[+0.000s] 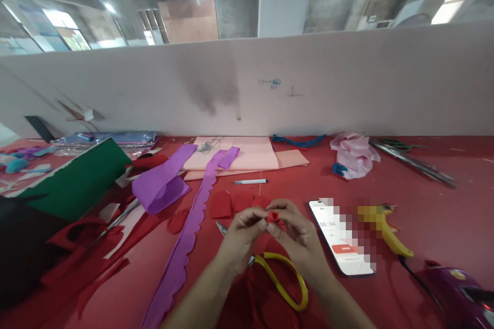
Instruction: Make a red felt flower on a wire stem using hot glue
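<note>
Between both hands is a small red rolled piece (274, 217), which looks like felt or fabric. My left hand (247, 234) pinches its left side with thumb and fingers. My right hand (297, 231) grips it from the right, fingers curled around it. Below the hands lie scissors with yellow handles (300, 293), their blades partly hidden by my left hand. Several red petal-shaped pieces (221, 205) lie just beyond the hands. A white pen (250, 182) rests farther back.
A scalloped purple strip (189, 239) runs along the left, near a purple sheet (154, 193), a green board (81, 180) and red scraps (102, 267). On the right are a phone (339, 241), a yellow glue gun (393, 236) and a crumpled pink bag (353, 154). A white partition (347, 77) stands behind.
</note>
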Demonstrator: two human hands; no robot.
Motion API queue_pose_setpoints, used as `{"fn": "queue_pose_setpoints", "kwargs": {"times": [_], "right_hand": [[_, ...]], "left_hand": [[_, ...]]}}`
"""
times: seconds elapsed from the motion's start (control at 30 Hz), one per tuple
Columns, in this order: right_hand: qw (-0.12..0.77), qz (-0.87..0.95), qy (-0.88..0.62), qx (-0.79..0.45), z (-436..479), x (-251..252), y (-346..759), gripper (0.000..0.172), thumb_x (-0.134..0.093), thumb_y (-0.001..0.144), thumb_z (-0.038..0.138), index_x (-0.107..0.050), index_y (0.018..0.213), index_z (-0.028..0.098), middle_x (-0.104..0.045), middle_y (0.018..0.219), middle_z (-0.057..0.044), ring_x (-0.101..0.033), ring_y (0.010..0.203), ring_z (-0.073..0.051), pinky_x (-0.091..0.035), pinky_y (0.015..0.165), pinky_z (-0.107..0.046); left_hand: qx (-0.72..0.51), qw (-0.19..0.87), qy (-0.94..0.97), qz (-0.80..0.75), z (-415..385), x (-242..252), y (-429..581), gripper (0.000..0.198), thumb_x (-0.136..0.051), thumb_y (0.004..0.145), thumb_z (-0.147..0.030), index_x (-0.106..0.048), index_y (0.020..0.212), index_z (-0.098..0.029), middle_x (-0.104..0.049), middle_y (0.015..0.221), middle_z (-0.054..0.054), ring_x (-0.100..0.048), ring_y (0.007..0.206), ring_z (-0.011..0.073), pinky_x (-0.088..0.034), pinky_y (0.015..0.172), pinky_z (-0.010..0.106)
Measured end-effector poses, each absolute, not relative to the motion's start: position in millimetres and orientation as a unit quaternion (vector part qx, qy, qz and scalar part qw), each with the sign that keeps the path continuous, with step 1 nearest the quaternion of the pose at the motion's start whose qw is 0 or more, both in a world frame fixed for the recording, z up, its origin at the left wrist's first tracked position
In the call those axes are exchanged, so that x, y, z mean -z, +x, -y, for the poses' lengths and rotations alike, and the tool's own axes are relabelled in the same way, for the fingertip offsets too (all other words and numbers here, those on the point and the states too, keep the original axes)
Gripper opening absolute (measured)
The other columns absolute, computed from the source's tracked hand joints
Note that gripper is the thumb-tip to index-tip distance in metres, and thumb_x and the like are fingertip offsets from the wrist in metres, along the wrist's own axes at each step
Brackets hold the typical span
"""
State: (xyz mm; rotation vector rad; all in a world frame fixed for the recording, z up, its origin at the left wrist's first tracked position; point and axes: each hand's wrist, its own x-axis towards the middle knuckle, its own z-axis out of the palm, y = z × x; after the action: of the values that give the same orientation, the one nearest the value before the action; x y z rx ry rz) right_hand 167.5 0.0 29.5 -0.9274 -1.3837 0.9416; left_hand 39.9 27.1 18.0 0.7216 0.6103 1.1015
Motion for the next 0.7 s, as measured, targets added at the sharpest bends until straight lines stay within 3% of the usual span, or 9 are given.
{"fn": "queue_pose_setpoints", "kwargs": {"times": [0.37,0.57,0.7], "right_hand": [[0.563,0.628,-0.412,-0.346,4.9,-34.4,166.4,0.023,-0.06,0.083,0.02,-0.068,0.099,0.034,-0.054,0.101,-0.003,-0.055,0.098,-0.018,-0.045,0.083,-0.032],[0.568,0.594,-0.45,-0.349,2.8,-32.3,165.7,0.016,-0.061,0.082,0.023,-0.068,0.095,0.03,-0.056,0.098,-0.004,-0.055,0.092,-0.019,-0.046,0.079,-0.032],[0.586,0.562,-0.453,-0.368,-0.3,-29.0,166.7,0.013,-0.061,0.082,0.024,-0.067,0.093,0.026,-0.057,0.094,-0.004,-0.056,0.087,-0.018,-0.046,0.076,-0.03]], "left_hand": [[-0.501,0.743,0.369,-0.247,-30.9,-12.5,38.3,0.011,-0.078,0.061,-0.023,-0.069,0.064,-0.018,-0.06,0.068,-0.001,-0.052,0.066,0.0109,-0.04,0.07,0.025],[-0.487,0.758,0.344,-0.263,-29.7,-9.4,39.4,0.01,-0.073,0.068,-0.022,-0.069,0.075,-0.017,-0.062,0.074,0.001,-0.054,0.074,0.0117,-0.04,0.076,0.024],[-0.468,0.784,0.3,-0.277,-29.5,-11.0,38.3,0.01,-0.072,0.07,-0.022,-0.065,0.072,-0.015,-0.054,0.064,-0.001,-0.044,0.056,0.0066,-0.035,0.056,0.018]]}}
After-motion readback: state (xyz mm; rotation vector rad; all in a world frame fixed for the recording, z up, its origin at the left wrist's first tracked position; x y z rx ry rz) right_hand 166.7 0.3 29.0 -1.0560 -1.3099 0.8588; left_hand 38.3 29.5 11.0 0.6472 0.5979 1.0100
